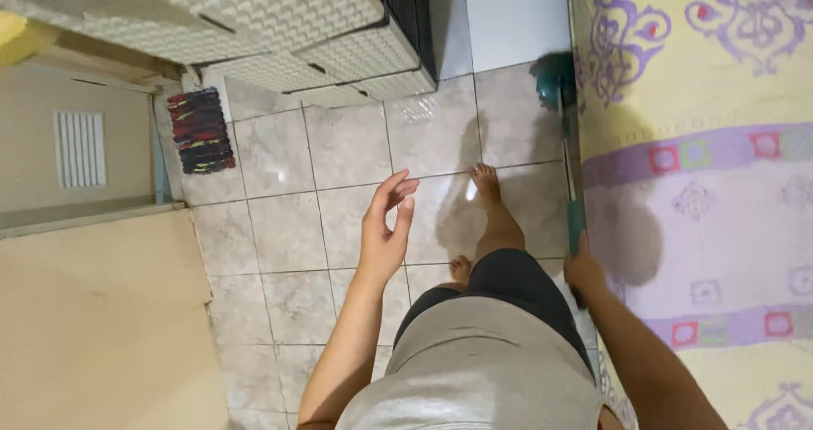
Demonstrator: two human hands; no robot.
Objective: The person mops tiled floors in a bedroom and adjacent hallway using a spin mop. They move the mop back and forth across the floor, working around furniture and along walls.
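Note:
My right hand (584,273) grips the green and silver handle of a broom (566,155). The broom's dark teal head rests on the tiled floor (339,142) at the edge of a bed. My left hand (385,227) hangs in front of me over the tiles, fingers apart and holding nothing. My bare feet stand on the tiles between the two hands.
A bed with a yellow and purple patterned sheet (703,167) fills the right side. A pale woven-look plastic drawer cabinet (313,32) stands at the top. A small multicoloured mat (201,131) lies by a beige door (76,150) at the left.

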